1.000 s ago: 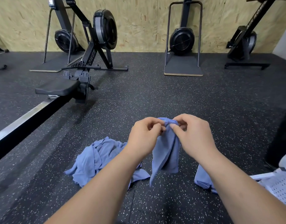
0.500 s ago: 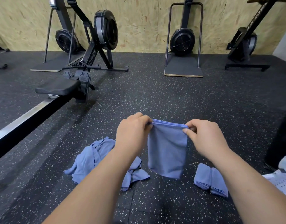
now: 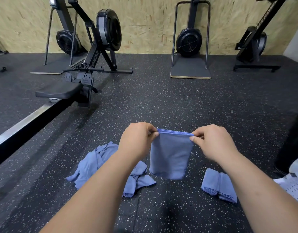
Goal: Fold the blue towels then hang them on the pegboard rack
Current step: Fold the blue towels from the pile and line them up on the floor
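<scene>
Low in the middle of the frame, the left hand (image 3: 136, 140) and right hand (image 3: 214, 142) each pinch a top corner of a folded blue towel (image 3: 170, 155) hanging above the speckled floor (image 3: 178, 105). A crumpled heap of blue towels (image 3: 97, 163) lies at lower left, and what looks like two folded towels (image 3: 218, 187) lie at lower right.

Count of blue towels, hands and gym machines on a dark floor.
One hanging towel (image 3: 170, 155) between my left hand (image 3: 136, 140) and right hand (image 3: 215, 143); left of it, one crumpled heap (image 3: 94, 163), number unclear; right of it, two folded towels (image 3: 219, 185); beyond it, four flywheel machines (image 3: 108, 29).
</scene>
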